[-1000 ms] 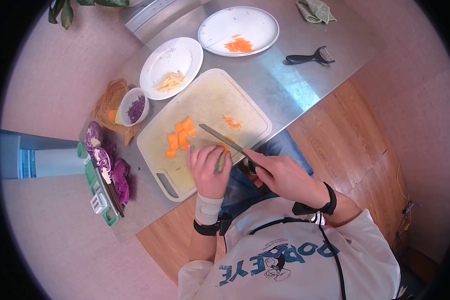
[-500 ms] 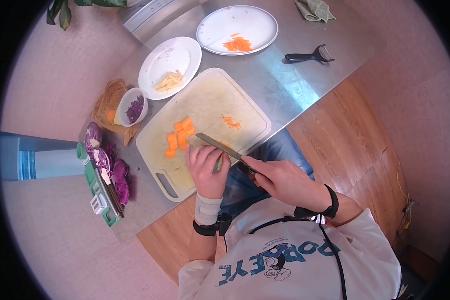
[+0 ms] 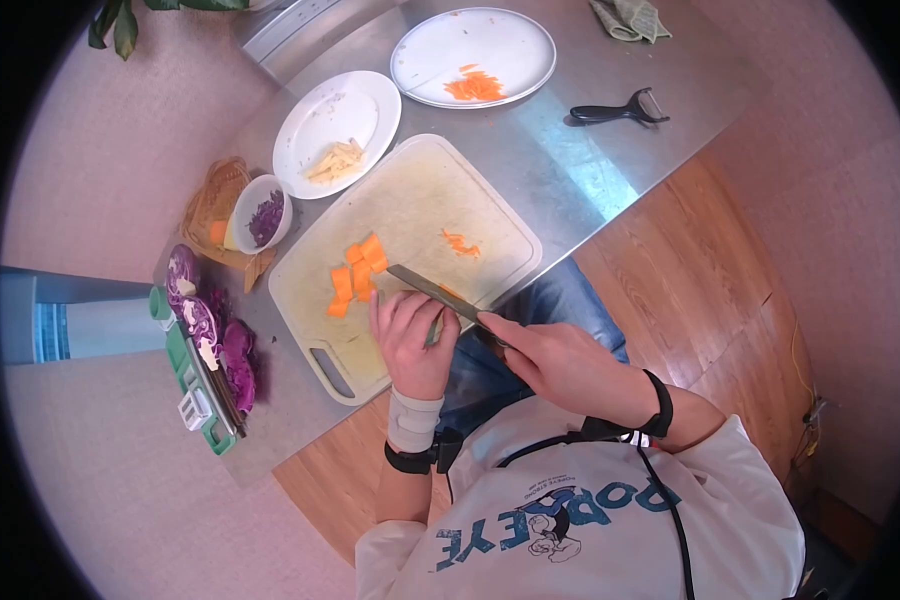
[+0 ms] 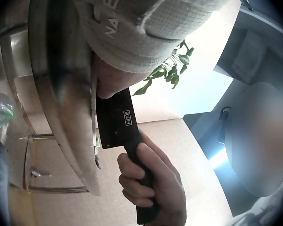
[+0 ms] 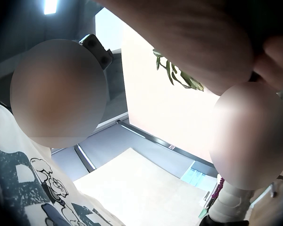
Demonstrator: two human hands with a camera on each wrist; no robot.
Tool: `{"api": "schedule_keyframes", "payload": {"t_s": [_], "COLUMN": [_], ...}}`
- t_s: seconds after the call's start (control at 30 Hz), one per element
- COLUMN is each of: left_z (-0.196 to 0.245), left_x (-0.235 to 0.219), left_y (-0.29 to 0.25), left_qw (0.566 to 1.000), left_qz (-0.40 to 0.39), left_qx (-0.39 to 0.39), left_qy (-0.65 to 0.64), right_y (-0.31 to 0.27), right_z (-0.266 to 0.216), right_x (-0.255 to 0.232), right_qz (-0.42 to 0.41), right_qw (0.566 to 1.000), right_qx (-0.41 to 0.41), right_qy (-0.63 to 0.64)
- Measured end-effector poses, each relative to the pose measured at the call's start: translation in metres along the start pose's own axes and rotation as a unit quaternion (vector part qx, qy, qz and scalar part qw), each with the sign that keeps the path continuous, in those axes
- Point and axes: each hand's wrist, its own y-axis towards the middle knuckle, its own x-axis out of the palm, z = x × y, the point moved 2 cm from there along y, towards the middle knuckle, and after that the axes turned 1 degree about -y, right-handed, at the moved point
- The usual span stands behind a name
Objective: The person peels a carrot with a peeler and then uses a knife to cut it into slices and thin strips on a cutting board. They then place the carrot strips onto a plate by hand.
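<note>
In the head view, the left hand point(image 3: 410, 345) bends its fingers over a carrot piece at the cutting board's point(image 3: 435, 180) near edge; the piece is mostly hidden, with an orange sliver point(image 3: 450, 291) showing beyond the blade. The right hand point(image 3: 570, 372) grips the handle of a dark knife point(image 3: 425, 284), whose blade lies across the board beside the left fingertips. Flat carrot slices point(image 3: 358, 272) lie left of the blade, and thin carrot strips point(image 3: 460, 243) lie to its right. From the left wrist, the broad blade point(image 4: 117, 120) and the fist point(image 4: 155, 181) round its handle are visible.
Behind the board stand a plate of pale strips point(image 3: 300, 135) and a plate of carrot shreds point(image 3: 430, 50). A black peeler point(image 3: 600, 114) lies at right. Left are a wicker basket point(image 3: 210, 200), a bowl of shredded purple cabbage point(image 3: 265, 218), cabbage pieces point(image 3: 238, 360) and a green slicer point(image 3: 178, 350).
The knife has shifted a little left and nearer the body, its tip now closer to the carrot slices. The right hand has moved slightly left with it. The left hand stays nearly in place.
</note>
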Motion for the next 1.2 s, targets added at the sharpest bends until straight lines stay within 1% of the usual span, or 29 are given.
{"api": "schedule_keyframes", "payload": {"t_s": [0.1, 0.2, 0.27, 0.4, 0.5, 0.57, 0.67, 0.73, 0.87, 0.97, 1.2], "left_z": [0.0, 0.001, 0.002, 0.001, 0.002, 0.002, 0.002, 0.004, 0.004, 0.003, 0.001], "left_x": [-0.001, -0.003, -0.003, -0.002, -0.003, -0.001, -0.002, -0.003, -0.003, -0.003, -0.002], "left_y": [0.0, 0.001, 0.0, 0.002, 0.002, 0.002, 0.002, 0.005, 0.005, 0.004, 0.003], "left_qw": [1.0, 1.0, 1.0, 1.0, 1.0, 1.0, 1.0, 1.0, 1.0, 1.0, 1.0], "left_qz": [-0.003, -0.01, -0.015, -0.017, -0.009, -0.003, -0.004, -0.013, -0.007, -0.006, -0.008], "left_qx": [-0.001, -0.007, -0.014, -0.009, -0.011, -0.006, 0.003, -0.001, -0.002, -0.003, -0.01], "left_qy": [-0.001, -0.002, -0.003, -0.009, -0.005, -0.008, -0.006, -0.005, -0.009, -0.013, -0.024], "right_y": [0.004, 0.006, 0.007, 0.011, 0.011, 0.011, 0.016, 0.02, 0.018, 0.017, 0.012], "right_z": [0.0, 0.0, 0.001, 0.0, 0.001, 0.003, 0.01, 0.012, 0.014, 0.011, 0.011], "right_x": [0.003, 0.005, 0.006, 0.006, 0.004, 0.005, 0.006, 0.001, -0.004, -0.009, -0.008], "right_qz": [0.002, -0.016, 0.001, 0.003, -0.014, 0.009, 0.03, 0.033, 0.034, 0.053, 0.049], "right_qw": [1.0, 1.0, 1.0, 1.0, 1.0, 1.0, 0.999, 0.999, 0.998, 0.997, 0.997], "right_qx": [0.002, 0.015, 0.001, 0.004, 0.008, -0.003, -0.009, -0.007, 0.0, -0.001, -0.001], "right_qy": [-0.019, -0.02, -0.017, -0.023, -0.024, 0.01, 0.019, 0.029, 0.055, 0.061, 0.059]}}
